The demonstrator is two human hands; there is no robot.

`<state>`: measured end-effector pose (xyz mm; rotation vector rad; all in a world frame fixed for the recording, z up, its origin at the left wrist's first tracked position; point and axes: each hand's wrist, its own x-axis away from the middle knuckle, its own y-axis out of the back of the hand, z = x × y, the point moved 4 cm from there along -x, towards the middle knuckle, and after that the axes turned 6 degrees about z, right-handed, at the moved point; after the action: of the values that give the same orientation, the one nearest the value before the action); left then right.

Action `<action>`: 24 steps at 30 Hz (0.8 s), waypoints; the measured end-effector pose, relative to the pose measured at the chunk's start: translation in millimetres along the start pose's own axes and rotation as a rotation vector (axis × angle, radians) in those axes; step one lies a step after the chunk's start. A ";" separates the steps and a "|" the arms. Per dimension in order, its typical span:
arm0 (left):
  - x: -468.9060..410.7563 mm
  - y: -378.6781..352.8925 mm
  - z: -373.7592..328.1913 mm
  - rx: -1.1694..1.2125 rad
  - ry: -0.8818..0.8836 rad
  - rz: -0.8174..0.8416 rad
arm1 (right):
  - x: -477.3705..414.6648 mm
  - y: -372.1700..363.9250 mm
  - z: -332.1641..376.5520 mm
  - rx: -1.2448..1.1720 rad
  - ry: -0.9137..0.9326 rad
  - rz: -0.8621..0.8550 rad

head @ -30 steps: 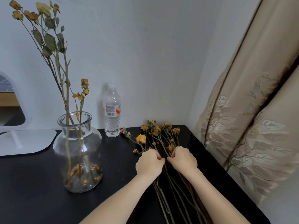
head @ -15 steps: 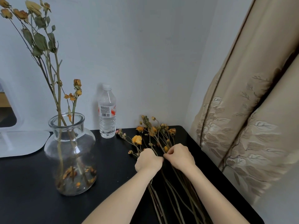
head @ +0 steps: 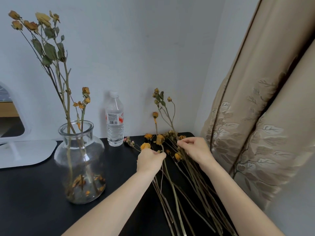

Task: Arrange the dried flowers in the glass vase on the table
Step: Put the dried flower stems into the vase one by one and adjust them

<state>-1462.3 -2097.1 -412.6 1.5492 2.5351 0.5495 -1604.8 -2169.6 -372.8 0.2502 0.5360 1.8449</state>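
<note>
Glass vase (head: pixel 80 160) holds dried stems (head: pixel 68 103) and fallen petals (head: pixel 80 181); left hand (head: pixel 150 160) and right hand (head: pixel 196 150) fingers (head: pixel 185 142) apparently pinch loose flowers (head: pixel 172 184).

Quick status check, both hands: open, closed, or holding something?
Left hand: closed, fingers pinching the stem of an orange dried flower.
Right hand: closed, fingers pinching a budded stem, raised off the pile.

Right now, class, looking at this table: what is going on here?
A person is sorting dried flowers lying on the black table. The left hand pinches one stem; the right hand holds up a taller sprig. A few stems stand in the glass vase to the left, beside a water bottle.
</note>
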 end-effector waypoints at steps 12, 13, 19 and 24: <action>33.2 61.0 -56.4 0.027 -0.332 0.021 | 15.3 14.7 86.4 -0.492 0.132 -0.068; 38.4 68.5 -60.2 0.025 -0.363 0.018 | 18.7 14.6 95.4 -0.547 0.159 -0.058; 77.7 120.5 -73.9 -0.053 -0.526 -0.075 | 38.7 9.1 142.9 -0.745 0.295 -0.008; 103.9 180.8 -97.0 -0.050 -0.619 -0.223 | 49.4 -6.1 182.8 -0.796 0.380 0.057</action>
<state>-1387.7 -1955.2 -247.8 1.1590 2.1453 0.0788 -1538.5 -2078.4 -220.6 -0.6317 0.0119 2.0228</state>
